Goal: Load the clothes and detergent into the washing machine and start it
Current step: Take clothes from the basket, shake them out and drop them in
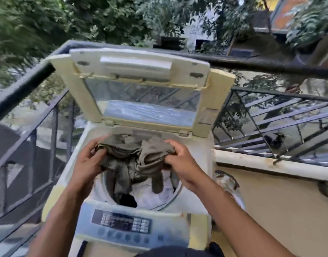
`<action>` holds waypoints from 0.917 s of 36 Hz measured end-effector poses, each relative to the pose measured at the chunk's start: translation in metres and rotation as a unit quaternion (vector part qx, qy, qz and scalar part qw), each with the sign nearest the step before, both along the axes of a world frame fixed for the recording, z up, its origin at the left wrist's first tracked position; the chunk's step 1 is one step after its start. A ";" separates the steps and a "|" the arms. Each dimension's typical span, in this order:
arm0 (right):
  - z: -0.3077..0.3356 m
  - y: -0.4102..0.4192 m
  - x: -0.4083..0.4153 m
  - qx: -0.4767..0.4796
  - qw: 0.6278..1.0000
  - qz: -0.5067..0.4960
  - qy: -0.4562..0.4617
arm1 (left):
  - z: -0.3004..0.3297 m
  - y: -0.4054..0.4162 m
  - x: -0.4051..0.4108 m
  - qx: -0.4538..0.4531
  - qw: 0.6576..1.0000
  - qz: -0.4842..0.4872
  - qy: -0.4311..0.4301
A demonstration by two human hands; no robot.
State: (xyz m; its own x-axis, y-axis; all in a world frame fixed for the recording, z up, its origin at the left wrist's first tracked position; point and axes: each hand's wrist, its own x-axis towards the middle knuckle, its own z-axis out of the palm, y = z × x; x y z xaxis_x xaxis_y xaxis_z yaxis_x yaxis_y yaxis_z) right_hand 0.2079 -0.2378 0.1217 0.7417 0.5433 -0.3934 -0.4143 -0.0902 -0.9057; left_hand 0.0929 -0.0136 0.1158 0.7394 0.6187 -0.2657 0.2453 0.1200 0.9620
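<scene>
Here both hands hold olive garment above open drum.

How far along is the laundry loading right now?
Done: the cream washing machine lid stands open and white laundry already lies in the drum. In hand: the left hand and right hand both grip an olive-grey garment, its ends hanging into the drum. Left: dropping it in, adding detergent (none visible), closing the lid, pressing the control panel.
</scene>
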 end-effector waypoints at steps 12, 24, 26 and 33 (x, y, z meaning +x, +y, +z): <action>-0.039 0.040 -0.012 -0.097 0.987 -0.056 -0.113 | -0.035 0.026 -0.023 -0.001 0.994 -0.094 0.059; -0.063 0.003 -0.040 -0.146 0.983 -0.067 -0.089 | -0.050 0.004 -0.037 -0.023 0.983 -0.136 0.121; -0.064 -0.004 -0.043 -0.154 0.982 -0.069 -0.084 | -0.048 -0.005 -0.034 -0.018 0.981 -0.152 0.122; -0.053 -0.047 -0.046 -0.140 0.982 -0.097 -0.078 | -0.037 -0.052 -0.009 -0.006 0.972 -0.203 0.119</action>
